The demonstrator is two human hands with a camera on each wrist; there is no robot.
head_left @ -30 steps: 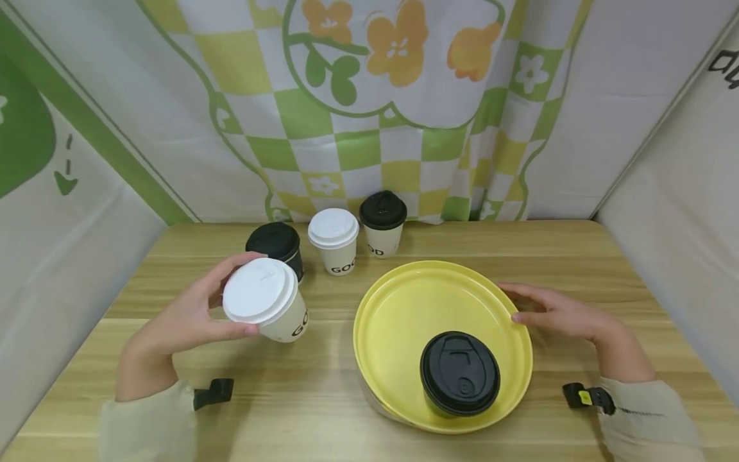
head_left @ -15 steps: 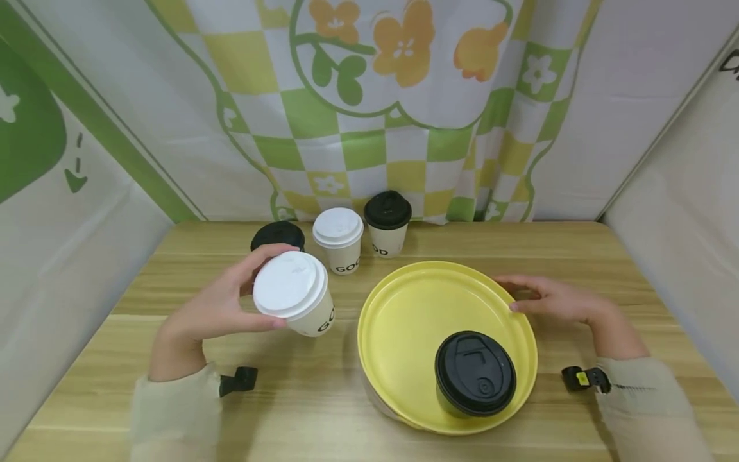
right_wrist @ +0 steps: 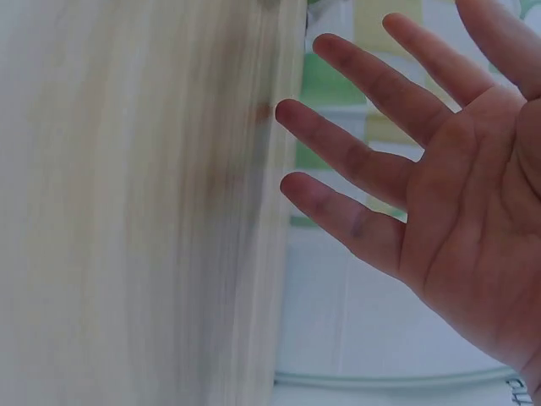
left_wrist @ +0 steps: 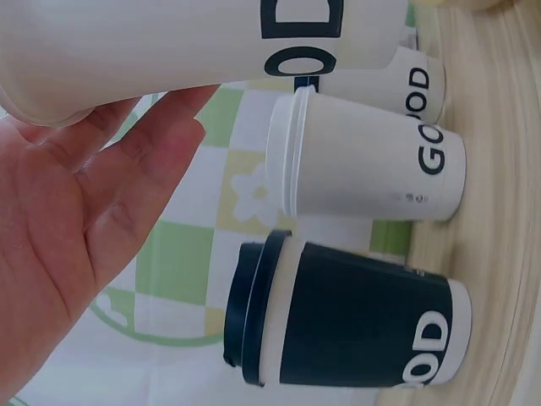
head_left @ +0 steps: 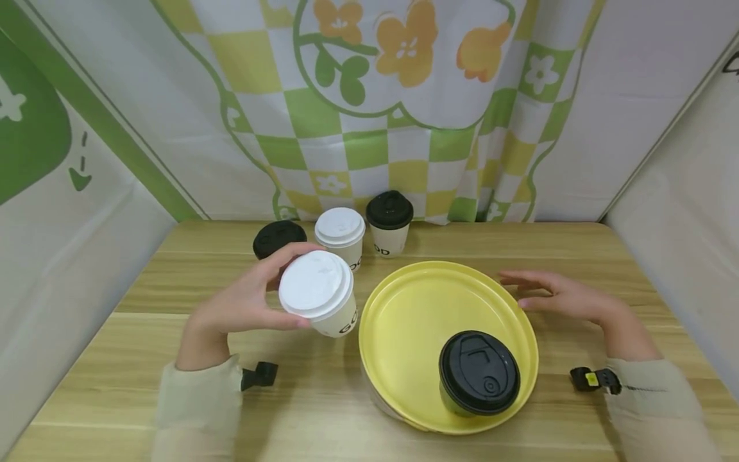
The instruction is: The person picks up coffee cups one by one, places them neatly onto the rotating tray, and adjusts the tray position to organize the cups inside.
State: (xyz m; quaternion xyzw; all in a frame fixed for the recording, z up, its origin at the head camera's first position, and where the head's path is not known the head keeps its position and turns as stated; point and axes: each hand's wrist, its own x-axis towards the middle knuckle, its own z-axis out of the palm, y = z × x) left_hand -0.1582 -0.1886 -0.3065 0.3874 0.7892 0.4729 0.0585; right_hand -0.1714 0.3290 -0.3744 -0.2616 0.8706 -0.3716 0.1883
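My left hand [head_left: 248,301] grips a white-lidded paper coffee cup [head_left: 317,285] by its sides, a little left of a round yellow tray [head_left: 416,321]. The cup tilts slightly and its dark lettering shows large in the left wrist view. A black-lidded cup [head_left: 479,373] stands on the tray toward its front right. My right hand [head_left: 568,298] is at the tray's right rim, thumb close to the edge; its fingers [right_wrist: 355,161] are spread and straight in the right wrist view, holding nothing.
Behind the held cup, a dark cup with a black lid [left_wrist: 363,317], a white-lidded cup [left_wrist: 380,156] and a pale cup with a black lid [head_left: 389,221] stand in a row by the patterned curtain [head_left: 358,147]. All are on the wooden table [head_left: 577,250].
My left hand has carried the white-lidded cup rightward toward the tray, now partly covering the cups behind. The right hand has stayed by the rim, its fingers slightly straighter.
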